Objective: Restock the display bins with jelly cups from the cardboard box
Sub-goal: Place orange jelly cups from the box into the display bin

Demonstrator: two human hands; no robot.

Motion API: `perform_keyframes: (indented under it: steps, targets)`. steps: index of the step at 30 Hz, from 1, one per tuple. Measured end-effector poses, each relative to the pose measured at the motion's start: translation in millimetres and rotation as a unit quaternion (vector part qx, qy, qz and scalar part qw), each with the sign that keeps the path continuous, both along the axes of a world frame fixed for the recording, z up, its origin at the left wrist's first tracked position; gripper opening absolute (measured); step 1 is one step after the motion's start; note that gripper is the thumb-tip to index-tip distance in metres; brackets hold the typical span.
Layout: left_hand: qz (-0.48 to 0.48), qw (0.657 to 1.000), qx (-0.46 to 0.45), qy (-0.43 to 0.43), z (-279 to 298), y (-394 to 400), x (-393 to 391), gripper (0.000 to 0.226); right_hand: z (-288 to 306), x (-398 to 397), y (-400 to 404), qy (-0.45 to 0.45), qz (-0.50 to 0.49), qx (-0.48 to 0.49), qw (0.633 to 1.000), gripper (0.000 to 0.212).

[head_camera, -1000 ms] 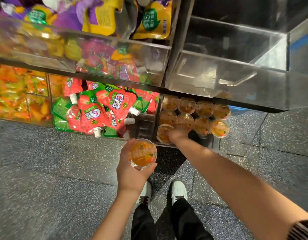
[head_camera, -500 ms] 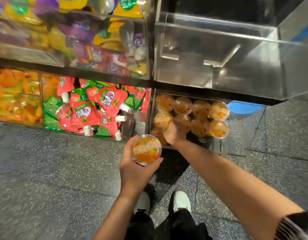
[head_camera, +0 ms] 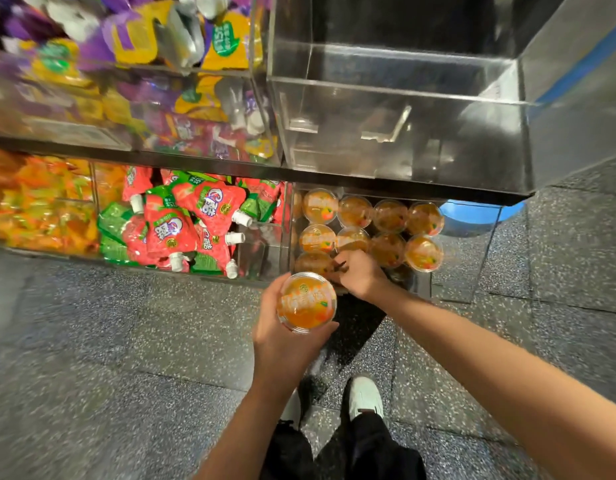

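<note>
My left hand (head_camera: 282,344) grips an orange jelly cup (head_camera: 307,302) from below, lid up, just in front of the lower shelf. The clear display bin (head_camera: 462,271) at the lower right holds several orange jelly cups (head_camera: 389,216) in rows. My right hand (head_camera: 360,273) reaches into the bin's front row, its fingers curled down over a jelly cup that it mostly hides. The cardboard box is out of view.
Left of the cup bin sits a bin of red and green spouted pouches (head_camera: 182,223), then orange packets (head_camera: 40,209). Above are purple and yellow pouches (head_camera: 143,64) and a bare clear bin (head_camera: 403,126). A blue tub (head_camera: 479,216) stands behind. My shoes (head_camera: 365,396) stand on speckled floor.
My right hand shifted slightly within the bin's front row. My left hand with its cup rose closer to the bin. The camera tilted a little to the left.
</note>
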State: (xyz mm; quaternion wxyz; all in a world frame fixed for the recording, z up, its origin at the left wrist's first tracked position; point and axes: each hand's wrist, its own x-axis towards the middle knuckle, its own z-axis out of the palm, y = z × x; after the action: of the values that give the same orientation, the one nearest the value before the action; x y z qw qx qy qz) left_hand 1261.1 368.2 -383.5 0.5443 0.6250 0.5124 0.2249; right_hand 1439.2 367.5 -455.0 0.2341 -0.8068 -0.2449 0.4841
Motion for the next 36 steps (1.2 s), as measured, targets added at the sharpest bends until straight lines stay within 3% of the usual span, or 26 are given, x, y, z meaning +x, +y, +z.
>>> perform_keyframes:
  steps: [2, 6, 9, 11, 14, 16, 18, 20, 22, 25, 27, 30, 36]
  targets:
    - [-0.010, 1.000, -0.015, -0.011, 0.6, 3.1, 8.6, 0.078, 17.7, 3.6, -6.3, 0.064, -0.102, 0.039, 0.992, 0.015]
    - [-0.051, 0.997, -0.036, -0.034, -0.9, 5.5, 32.0, 0.080, 54.6, 21.0, -27.6, 0.243, -0.116, 0.079, 0.960, 0.042]
    - [-0.118, 0.993, 0.001, -0.028, 2.5, 7.5, 50.0, 0.081, 71.8, 31.8, -40.0, 0.240, -0.015, 0.086, 0.967, 0.044]
    - [-0.147, 0.988, -0.019, -0.043, 0.0, 10.0, 58.5, 0.079, 70.9, 41.5, -44.9, 0.241, -0.030, 0.100, 0.965, 0.026]
    - [-0.212, 0.973, -0.076, -0.043, -5.7, 15.9, 75.4, 0.075, 62.2, 59.0, -48.7, 0.223, -0.076, 0.117, 0.965, 0.026]
    - [-0.215, 0.971, -0.104, -0.013, -14.2, 24.9, 89.0, 0.072, 51.3, 66.5, -49.5, 0.212, -0.118, 0.107, 0.964, 0.034]
    - [-0.209, 0.973, -0.076, 0.063, -31.2, 37.9, 99.2, 0.063, 39.1, 71.2, -49.5, 0.219, -0.165, 0.089, 0.958, 0.030]
    - [-0.284, 0.939, 0.043, 0.190, -54.9, 51.3, 101.4, 0.061, 24.9, 72.8, -51.5, 0.248, -0.183, 0.081, 0.948, 0.018]
    - [-0.394, 0.866, 0.112, 0.285, -76.6, 61.4, 101.4, 0.066, 16.1, 71.1, -54.0, 0.270, -0.165, 0.080, 0.945, 0.016]
    - [-0.522, 0.769, 0.142, 0.341, -87.6, 73.1, 109.0, 0.065, 7.2, 65.3, -51.6, 0.260, -0.124, 0.070, 0.955, 0.017]
    - [-0.575, 0.721, 0.159, 0.351, -87.2, 82.2, 114.8, 0.067, -1.0, 61.3, -46.7, 0.236, -0.108, 0.043, 0.965, 0.024]
    - [-0.601, 0.689, 0.176, 0.364, -88.3, 96.0, 115.8, 0.068, -9.9, 57.6, -39.6, 0.220, -0.094, 0.008, 0.971, 0.032]
    - [-0.611, 0.661, 0.212, 0.381, -89.9, 100.0, 116.4, 0.081, -19.0, 49.2, -24.6, 0.153, -0.079, -0.032, 0.985, 0.028]
